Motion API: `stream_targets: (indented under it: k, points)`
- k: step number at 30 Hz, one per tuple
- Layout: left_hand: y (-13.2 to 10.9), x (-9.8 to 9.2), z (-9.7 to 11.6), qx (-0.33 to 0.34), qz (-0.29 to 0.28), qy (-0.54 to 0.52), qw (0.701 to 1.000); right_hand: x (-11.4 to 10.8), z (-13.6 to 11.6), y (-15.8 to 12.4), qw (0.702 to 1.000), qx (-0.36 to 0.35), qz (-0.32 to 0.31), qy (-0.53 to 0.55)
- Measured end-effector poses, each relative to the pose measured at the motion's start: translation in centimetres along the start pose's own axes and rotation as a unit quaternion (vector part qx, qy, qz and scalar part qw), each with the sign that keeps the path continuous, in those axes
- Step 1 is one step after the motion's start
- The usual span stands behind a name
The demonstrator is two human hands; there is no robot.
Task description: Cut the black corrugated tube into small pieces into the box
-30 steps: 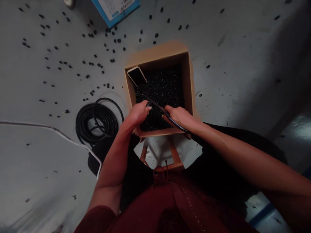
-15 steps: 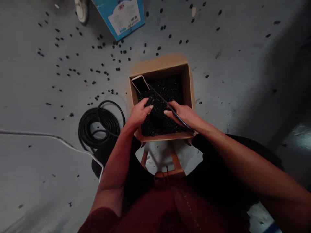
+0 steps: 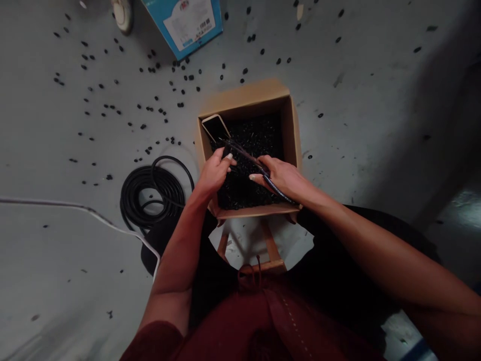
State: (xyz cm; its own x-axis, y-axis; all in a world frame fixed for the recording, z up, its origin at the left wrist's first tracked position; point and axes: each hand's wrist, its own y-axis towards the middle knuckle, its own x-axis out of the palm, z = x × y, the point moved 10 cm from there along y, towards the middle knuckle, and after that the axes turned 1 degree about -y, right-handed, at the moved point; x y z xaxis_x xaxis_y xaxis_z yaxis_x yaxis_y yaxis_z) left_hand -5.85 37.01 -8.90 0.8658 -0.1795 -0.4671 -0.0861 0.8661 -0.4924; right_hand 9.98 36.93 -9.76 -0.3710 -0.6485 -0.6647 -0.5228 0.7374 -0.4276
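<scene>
My left hand (image 3: 215, 170) is closed in a pinch over the left side of an open cardboard box (image 3: 295, 135). Between its thumb and fingers is a small dark piece, mostly covered. A thin black cable (image 3: 276, 188) with pale marks along it slants through my right hand (image 3: 280, 173), whose thumb and fingers are closed about it. The cable's far end is blurred and reaches close to my left fingertips; whether they touch is unclear. Many small black pieces (image 3: 259, 135) fill the box. A phone-like flat object with a pale rim (image 3: 215, 127) leans in its far left corner.
A coil of black cable (image 3: 130, 193) lies on the floor left of the box. Small black pieces are scattered over the floor. A blue carton (image 3: 171, 32) and a shoe (image 3: 123, 17) are at the far side. A white cord (image 3: 101, 216) runs in from the left.
My left hand has shifted slightly away from me, and its grip on the dark piece has changed. The cable's far end has dropped a little and become blurred. My right hand has barely moved.
</scene>
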Motion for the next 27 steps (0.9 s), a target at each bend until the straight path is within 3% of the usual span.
stream_targets:
  k: [27]
  points:
    - [-0.4,1.9,0.8,0.03,-0.068,0.088,0.993,0.6,-0.6,-0.5,0.999,-0.003,-0.041,-0.009]
